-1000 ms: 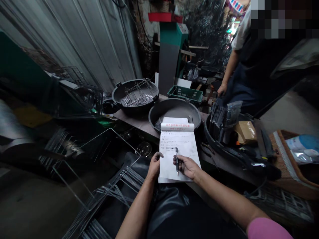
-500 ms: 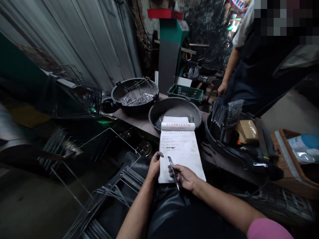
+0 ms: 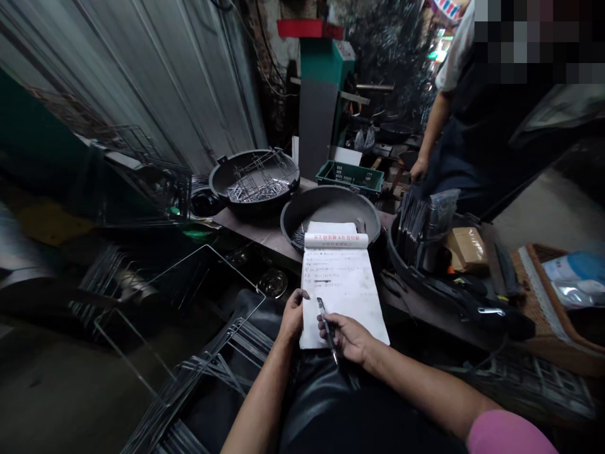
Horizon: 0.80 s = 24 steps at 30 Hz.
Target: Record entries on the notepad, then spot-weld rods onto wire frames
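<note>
A white notepad [image 3: 347,315] with handwritten lines and a folded-over top page in red print lies tilted over my lap. Its left edge is gripped by my left hand [image 3: 293,313], thumb on top and the other fingers hidden beneath. My right hand [image 3: 347,337] pinches a dark pen [image 3: 328,329] above the lower part of the page, its tip pointing down toward me. Just behind the pad stands a round black pan [image 3: 335,202] with small metal pieces in it.
Another pan [image 3: 220,180] holds wire parts. Behind are a green crate [image 3: 350,175] and a green-and-grey machine [image 3: 317,107]. Bent wire frames [image 3: 212,359] lie at my left. On the right are a loaded tub [image 3: 394,243], a wicker basket [image 3: 543,296] and a standing person [image 3: 472,139].
The whole view has shifted very slightly. Both hands, the pen and the notepad keep practically the same positions relative to one another.
</note>
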Each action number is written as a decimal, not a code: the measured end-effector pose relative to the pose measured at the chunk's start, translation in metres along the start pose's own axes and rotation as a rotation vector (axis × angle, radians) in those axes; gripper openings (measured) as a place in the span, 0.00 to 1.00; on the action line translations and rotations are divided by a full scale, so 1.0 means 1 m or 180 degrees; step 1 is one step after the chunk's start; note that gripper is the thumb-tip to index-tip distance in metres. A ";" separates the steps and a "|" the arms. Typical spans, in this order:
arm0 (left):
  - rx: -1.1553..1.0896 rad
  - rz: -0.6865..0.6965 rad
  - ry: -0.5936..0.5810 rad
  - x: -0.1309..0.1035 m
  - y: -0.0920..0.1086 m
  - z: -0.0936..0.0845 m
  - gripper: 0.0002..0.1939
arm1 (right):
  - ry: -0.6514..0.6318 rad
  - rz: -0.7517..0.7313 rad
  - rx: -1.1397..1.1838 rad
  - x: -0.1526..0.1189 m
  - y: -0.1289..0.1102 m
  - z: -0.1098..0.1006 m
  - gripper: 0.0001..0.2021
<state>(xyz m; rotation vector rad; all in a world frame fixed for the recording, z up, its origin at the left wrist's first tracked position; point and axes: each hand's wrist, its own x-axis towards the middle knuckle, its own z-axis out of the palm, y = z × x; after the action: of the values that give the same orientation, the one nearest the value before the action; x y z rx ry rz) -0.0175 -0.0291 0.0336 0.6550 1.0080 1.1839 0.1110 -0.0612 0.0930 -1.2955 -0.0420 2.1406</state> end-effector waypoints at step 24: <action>-0.0102 0.0039 -0.0098 0.003 -0.006 -0.005 0.14 | -0.0061 -0.0169 0.0034 0.004 0.004 0.005 0.04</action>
<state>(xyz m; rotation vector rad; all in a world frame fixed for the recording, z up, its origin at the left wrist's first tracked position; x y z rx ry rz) -0.0194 -0.0281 0.0254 0.6530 0.9585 1.1952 0.1040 -0.0608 0.0908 -1.2542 -0.0721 2.1058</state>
